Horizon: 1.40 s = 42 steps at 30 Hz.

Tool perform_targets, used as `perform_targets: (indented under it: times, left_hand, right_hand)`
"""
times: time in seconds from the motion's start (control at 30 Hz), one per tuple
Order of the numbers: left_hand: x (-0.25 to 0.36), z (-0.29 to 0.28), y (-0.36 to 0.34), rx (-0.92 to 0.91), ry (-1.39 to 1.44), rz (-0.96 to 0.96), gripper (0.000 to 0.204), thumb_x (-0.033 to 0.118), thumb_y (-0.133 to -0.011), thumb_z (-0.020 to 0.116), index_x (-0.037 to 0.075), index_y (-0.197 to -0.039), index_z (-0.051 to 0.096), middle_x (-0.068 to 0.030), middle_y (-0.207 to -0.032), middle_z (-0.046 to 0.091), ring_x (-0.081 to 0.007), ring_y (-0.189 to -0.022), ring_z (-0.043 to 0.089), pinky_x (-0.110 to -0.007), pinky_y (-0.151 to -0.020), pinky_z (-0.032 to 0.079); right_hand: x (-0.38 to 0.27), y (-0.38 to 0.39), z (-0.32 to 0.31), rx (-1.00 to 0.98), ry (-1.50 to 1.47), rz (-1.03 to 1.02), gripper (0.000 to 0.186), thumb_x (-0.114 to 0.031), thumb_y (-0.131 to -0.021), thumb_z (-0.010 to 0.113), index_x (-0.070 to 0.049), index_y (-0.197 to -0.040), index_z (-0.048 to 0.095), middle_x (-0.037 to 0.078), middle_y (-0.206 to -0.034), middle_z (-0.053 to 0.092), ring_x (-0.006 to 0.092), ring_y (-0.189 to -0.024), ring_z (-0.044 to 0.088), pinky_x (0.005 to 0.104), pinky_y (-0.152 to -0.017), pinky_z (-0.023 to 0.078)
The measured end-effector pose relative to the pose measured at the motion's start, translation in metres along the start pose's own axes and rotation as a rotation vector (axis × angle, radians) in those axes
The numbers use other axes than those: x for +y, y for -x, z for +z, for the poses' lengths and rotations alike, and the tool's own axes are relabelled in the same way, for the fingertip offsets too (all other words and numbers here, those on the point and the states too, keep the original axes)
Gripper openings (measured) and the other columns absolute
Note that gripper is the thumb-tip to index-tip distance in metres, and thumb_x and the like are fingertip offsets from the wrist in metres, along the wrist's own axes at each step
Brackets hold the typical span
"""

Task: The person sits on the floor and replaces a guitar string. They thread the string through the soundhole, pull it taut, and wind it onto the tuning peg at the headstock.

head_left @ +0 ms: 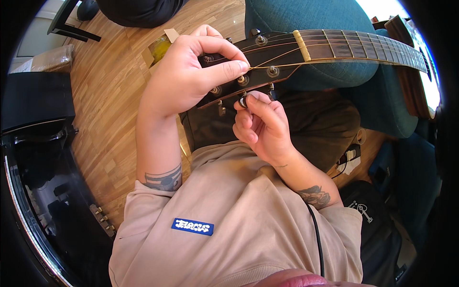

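Observation:
A guitar's dark headstock (260,52) lies across the upper middle, its pale nut (301,46) and fretted neck (354,45) running off to the right. Over the headstock reaches my left hand (191,71), closed, with thumb and index finger pinching a thin bronze-coloured guitar string (277,66) beside a tuning post (243,80). Below the headstock's near edge, my right hand (265,122) is closed too, its thumb and fingers gripping a tuning peg (243,101). Another post (273,71) stands closer to the nut. Part of the far tuners is hidden behind my left hand.
Under the neck is a teal upholstered seat (306,19). Glossy black furniture or casework (57,191) stands at the left on the wooden floor (110,119). A small box with something yellow (161,49) lies beyond my left hand. A black cable (316,234) hangs over my shirt.

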<state>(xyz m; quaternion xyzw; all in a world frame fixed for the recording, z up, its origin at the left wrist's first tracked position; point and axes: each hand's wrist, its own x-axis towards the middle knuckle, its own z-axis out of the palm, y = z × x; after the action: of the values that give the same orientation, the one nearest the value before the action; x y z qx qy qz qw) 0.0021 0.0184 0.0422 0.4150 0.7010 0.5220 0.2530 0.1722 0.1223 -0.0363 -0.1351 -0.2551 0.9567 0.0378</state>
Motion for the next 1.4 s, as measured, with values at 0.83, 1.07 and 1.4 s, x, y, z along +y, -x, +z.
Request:
perform_targets:
  times: [0.83,1.07,1.4]
  left_hand:
    - [0.012,0.034,0.003,0.2,-0.65,0.501,0.009,0.001,-0.085,0.068,0.002,-0.092,0.064,-0.0087,-0.084,0.06,-0.0263,-0.08,0.058,-0.039,-0.072,0.047]
    - [-0.001,0.048,0.003,0.378,-0.547,0.523,0.009,0.001,-0.083,0.067,0.002,-0.09,0.062,-0.0089,-0.081,0.06,-0.0266,-0.077,0.059,-0.039,-0.071,0.048]
    - [-0.007,0.05,0.002,0.417,-0.599,0.48,0.01,0.002,-0.076,0.068,0.003,-0.085,0.063,-0.0069,-0.078,0.06,-0.0211,-0.067,0.06,-0.034,-0.062,0.049]
  right_hand:
    - [0.015,-0.002,0.004,0.163,0.421,-0.483,0.028,0.002,-0.088,0.081,0.004,-0.112,0.066,0.007,-0.087,0.071,0.011,-0.069,0.07,0.0231,-0.062,0.056]
    - [0.019,-0.003,0.006,0.161,0.372,-0.542,0.031,0.004,-0.087,0.081,0.004,-0.112,0.063,0.009,-0.091,0.071,0.0112,-0.073,0.07,0.0232,-0.065,0.056]
    - [0.018,-0.005,0.0,0.217,0.461,-0.621,0.027,0.004,-0.083,0.085,0.005,-0.101,0.065,0.005,-0.095,0.071,0.0058,-0.078,0.067,0.0214,-0.068,0.055]
